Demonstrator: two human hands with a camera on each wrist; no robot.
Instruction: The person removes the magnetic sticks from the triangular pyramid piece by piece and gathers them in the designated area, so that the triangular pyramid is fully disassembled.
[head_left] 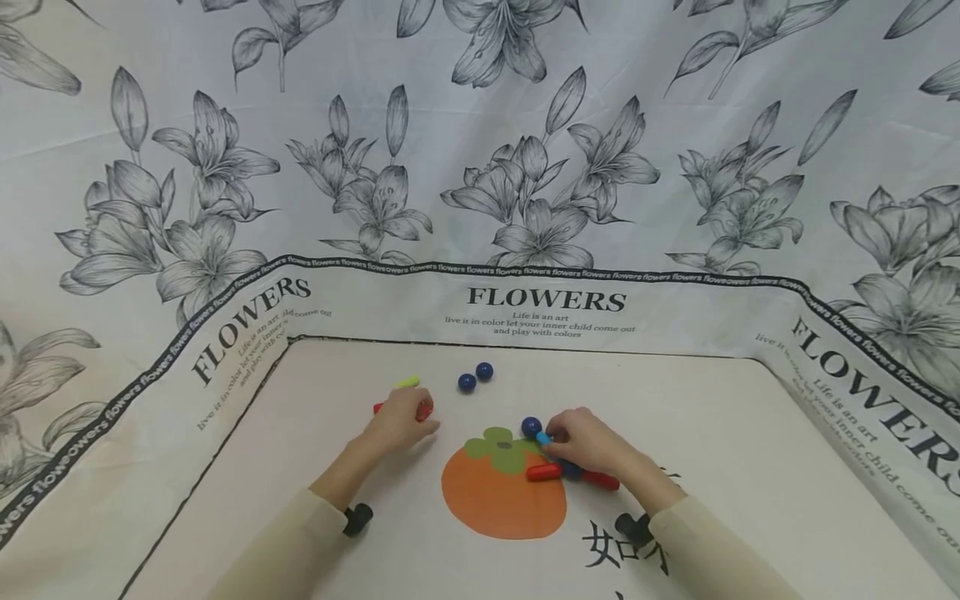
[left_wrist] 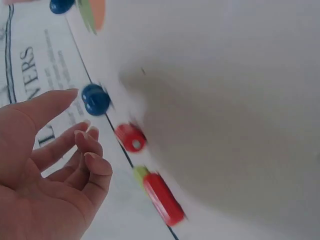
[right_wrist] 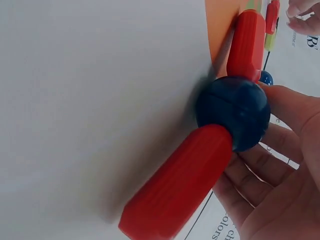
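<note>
My right hand (head_left: 588, 437) pinches a short light blue rod (head_left: 544, 437), with a blue ball (head_left: 532, 427) at the rod's far end. Just below that hand, a red rod (head_left: 543, 472) and another red rod (right_wrist: 177, 185) meet a second blue ball (right_wrist: 233, 113), which hides the pinched rod in the right wrist view. Over the far left of the table, my left hand (head_left: 405, 418) has its fingers loosely bent and nothing between them. Close by it lie a red rod (left_wrist: 163, 199), a red piece seen end-on (left_wrist: 131, 137) and a yellow-green rod (left_wrist: 140, 172).
Two more blue balls (head_left: 476, 377) sit near the back of the white table mat (head_left: 675, 400). An orange persimmon print (head_left: 502, 500) and black characters (head_left: 600, 543) mark the mat. A flower-printed cloth (head_left: 547, 208) rises along the back and sides.
</note>
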